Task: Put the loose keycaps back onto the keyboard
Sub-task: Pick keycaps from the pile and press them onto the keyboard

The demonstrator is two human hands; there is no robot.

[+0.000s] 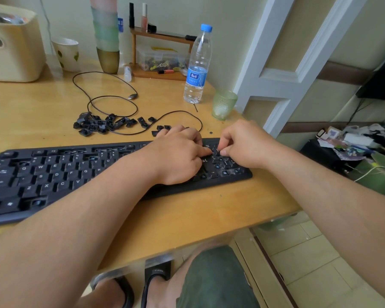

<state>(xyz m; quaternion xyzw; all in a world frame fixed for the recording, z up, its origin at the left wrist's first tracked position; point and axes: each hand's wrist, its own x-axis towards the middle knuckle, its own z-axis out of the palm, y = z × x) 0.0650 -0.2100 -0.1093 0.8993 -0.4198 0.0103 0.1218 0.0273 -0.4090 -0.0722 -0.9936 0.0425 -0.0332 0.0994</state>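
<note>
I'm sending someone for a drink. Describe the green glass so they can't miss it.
Go to the wooden desk's far right corner, past the keyboard. Right of the water bottle stands the green glass: short, translucent, textured, uncapped.

1. Bare worktop [31, 107] on the left between the keyboard [53, 174] and the back edge; hands could pass there.
2. Loose keycaps [98, 125] and looped cable [111, 101] clutter the strip just behind the keyboard's middle.
3. Water bottle [197, 65] and green glass [222, 104] stand upright near the right edge.
4. Back edge blocked: beige bin [13, 45], paper cup [67, 54], stacked cups [107, 36], small shelf [160, 54].
5. Front strip of worktop bare.
</note>
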